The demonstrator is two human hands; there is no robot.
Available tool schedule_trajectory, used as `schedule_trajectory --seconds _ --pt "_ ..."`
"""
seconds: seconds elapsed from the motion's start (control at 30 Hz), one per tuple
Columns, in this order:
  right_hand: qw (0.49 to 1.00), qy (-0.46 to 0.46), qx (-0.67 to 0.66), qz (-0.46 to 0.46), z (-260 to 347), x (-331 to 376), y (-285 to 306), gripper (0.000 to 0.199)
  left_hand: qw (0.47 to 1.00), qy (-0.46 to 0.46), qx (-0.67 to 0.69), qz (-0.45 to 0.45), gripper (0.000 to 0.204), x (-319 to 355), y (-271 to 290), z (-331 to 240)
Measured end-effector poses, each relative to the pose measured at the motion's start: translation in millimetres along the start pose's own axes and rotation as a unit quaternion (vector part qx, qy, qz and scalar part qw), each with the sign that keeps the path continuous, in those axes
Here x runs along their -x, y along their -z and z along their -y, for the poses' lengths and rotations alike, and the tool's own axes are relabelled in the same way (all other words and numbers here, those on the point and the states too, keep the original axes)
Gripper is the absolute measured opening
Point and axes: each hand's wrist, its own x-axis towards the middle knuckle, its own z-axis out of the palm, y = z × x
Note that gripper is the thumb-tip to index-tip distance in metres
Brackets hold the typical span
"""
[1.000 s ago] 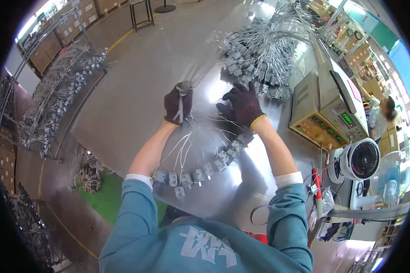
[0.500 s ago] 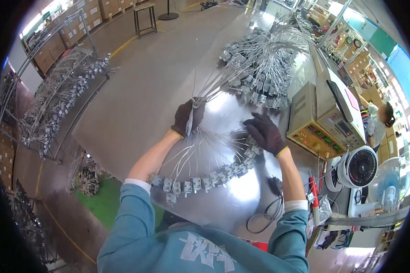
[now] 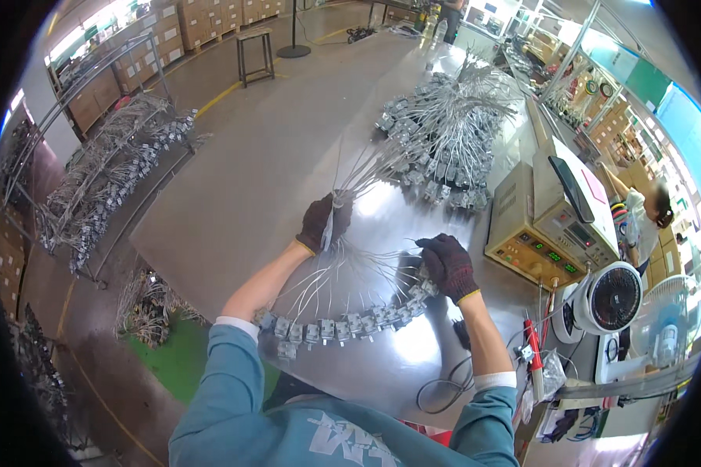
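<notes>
My left hand (image 3: 324, 221), in a dark knitted glove, is closed around a bundle of thin grey wires (image 3: 339, 204). The wires fan out below the fist to a curved row of small metal-cased units (image 3: 343, 327) lying on the metal table. My right hand (image 3: 449, 266), gloved the same way, is over the right end of that row. Its fingers are bent together at the tip of a thin wire; the grip itself is partly hidden. Beyond my left fist, more wires run up to a large pile of similar wired units (image 3: 444, 148).
A beige test instrument (image 3: 522, 226) with lit displays stands at the right, with a white fan (image 3: 611, 296) nearby. A black cable (image 3: 444, 389) and a red-handled tool (image 3: 533, 342) lie near the right edge. A rack (image 3: 117, 179) of wired units stands left; a person (image 3: 642, 222) is far right.
My right hand's fingers, spread before, have drawn together, and the hand has shifted slightly toward me. My left hand keeps its grip on the wires. The whole view has tilted slightly.
</notes>
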Motion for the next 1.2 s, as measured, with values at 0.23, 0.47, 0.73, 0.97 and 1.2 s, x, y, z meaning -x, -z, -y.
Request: schedule_trajectory --seconds 0.23,0.47,0.73,0.97,1.2 --pt "0.999 0.004 -0.029 -0.014 8 -5 -7 0.029 0.998 0.046 -0.012 0.038 0.024 2 7 36" --pt "0.997 -0.011 -0.054 -0.048 4 6 -5 0.028 0.996 -0.052 -0.078 -0.013 0.024 1 8 -9" --pt "0.996 -0.018 -0.070 -0.052 4 13 -5 0.031 0.993 -0.088 -0.063 0.036 0.024 7 5 -2" --pt "0.995 -0.007 -0.084 -0.056 12 7 -8 0.033 0.954 0.119 0.259 0.089 0.026 8 4 36" --pt "0.995 0.009 -0.069 -0.075 0 14 -9 0.035 0.991 0.009 -0.093 0.091 0.037 3 14 -20"
